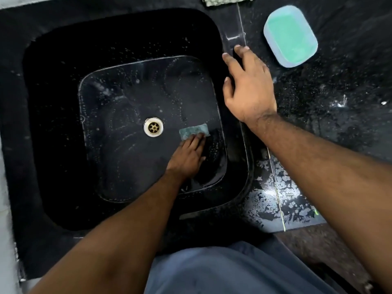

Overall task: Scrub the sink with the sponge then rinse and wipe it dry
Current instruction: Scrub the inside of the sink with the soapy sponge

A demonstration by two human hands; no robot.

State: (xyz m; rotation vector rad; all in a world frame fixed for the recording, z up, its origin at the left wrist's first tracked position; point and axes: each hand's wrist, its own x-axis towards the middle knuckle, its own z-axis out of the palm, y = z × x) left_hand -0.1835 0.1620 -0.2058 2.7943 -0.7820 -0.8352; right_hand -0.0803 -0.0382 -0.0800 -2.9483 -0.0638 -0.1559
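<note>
Black worktop (339, 124), wet. Black sink (53, 102), soapy floor. Right hand (248, 88) flat on sink's right rim, grip wide. Left hand (186, 158), straight fingers pressing green sponge (194, 132) on sink floor, right of drain (153, 127). Soap dish (290, 36) on worktop.

Sink (63, 102) floor is lying open left and far of the drain (153, 127); the right hand (248, 85) is blocking the right rim.

sponge (194, 132) lies in the sink (63, 102) right of the drain (153, 127); soap dish (290, 36) on counter (339, 102) beyond.
</note>
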